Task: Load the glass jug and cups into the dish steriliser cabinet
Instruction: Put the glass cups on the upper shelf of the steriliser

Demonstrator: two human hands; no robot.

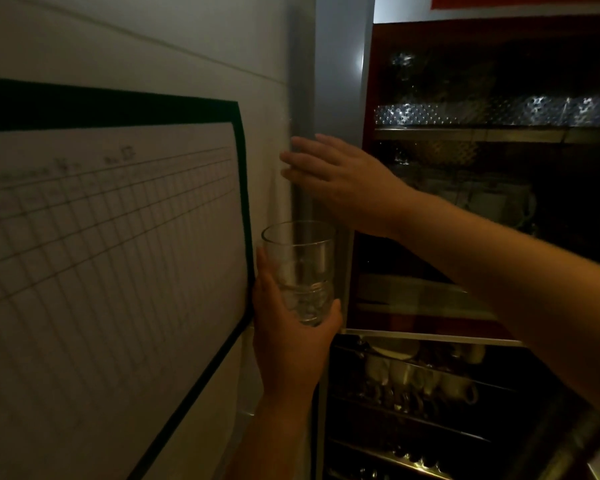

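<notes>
My left hand (pixel 288 327) holds a clear glass cup (pixel 300 268) upright from below, in front of the steriliser cabinet's left edge. My right hand (pixel 340 181) reaches across above it, fingers spread and flat against the grey door edge (pixel 303 98) of the cabinet. The cabinet interior (pixel 499 202) is dark, with wire shelves. White cups (pixel 426 379) stand on a lower rack. No glass jug is in view.
A large gridded paper chart with a dark border (pixel 111 237) hangs on the wall at left. An upper shelf holds a perforated metal tray (pixel 492 112) and white mugs (pixel 496 199). A stack of plates (pixel 416 296) sits mid-cabinet.
</notes>
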